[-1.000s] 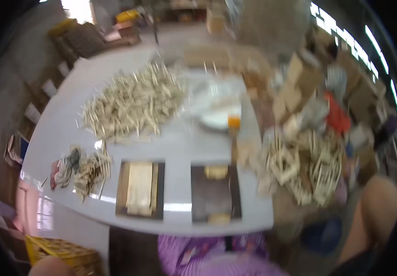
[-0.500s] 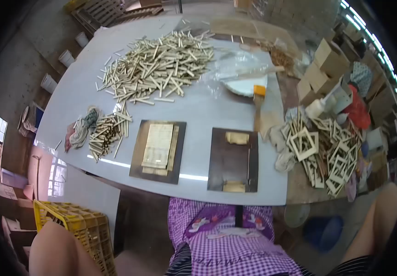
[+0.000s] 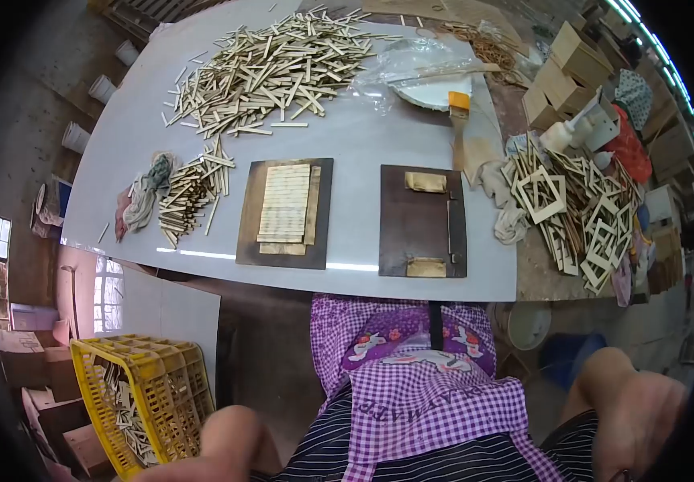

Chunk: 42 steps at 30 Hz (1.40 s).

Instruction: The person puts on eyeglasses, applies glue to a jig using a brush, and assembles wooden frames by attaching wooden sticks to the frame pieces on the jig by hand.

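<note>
Neither of my hands shows; only bent bare arms appear at the bottom edge, my left arm (image 3: 234, 442) at lower left and my right arm (image 3: 628, 410) at lower right. In front of me on the grey table (image 3: 347, 209) lie two dark boards. The left board (image 3: 251, 233) bears a panel of pale wooden strips (image 3: 284, 205) laid side by side. On the right board (image 3: 415, 225), brass-coloured pieces (image 3: 426, 182) sit at top and bottom, with a thin rod (image 3: 449, 225) along the right side.
A large heap of wooden sticks (image 3: 283, 72) spreads across the back, with a smaller pile (image 3: 186, 201) beside rags (image 3: 144, 201). A brush (image 3: 459, 120) lies by a white dish (image 3: 431, 92). Small wooden frames (image 3: 544, 197) pile at right. A yellow crate (image 3: 162, 386) stands lower left.
The view has tilted down, so the table sits higher and more of the apron and crate shows. My arms have shifted in the picture; the boards and sticks lie unchanged.
</note>
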Each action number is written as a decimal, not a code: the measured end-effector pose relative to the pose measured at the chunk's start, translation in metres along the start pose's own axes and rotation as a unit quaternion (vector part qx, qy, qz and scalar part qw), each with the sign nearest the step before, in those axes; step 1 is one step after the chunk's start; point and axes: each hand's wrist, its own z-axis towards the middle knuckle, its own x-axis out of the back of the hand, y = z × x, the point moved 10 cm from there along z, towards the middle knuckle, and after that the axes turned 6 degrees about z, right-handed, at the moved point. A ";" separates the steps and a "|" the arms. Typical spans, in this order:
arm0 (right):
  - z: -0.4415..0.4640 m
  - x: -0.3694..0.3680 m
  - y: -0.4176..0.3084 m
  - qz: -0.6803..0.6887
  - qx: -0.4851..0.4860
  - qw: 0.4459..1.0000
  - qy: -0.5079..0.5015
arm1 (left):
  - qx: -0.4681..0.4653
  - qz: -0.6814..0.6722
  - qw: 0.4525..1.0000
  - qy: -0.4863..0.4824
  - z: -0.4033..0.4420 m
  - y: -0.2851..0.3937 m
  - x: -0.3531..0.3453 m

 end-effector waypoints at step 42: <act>-0.240 -0.157 0.177 0.101 -0.420 0.828 -0.356 | 0.336 0.377 0.775 -0.378 -0.203 -0.357 0.049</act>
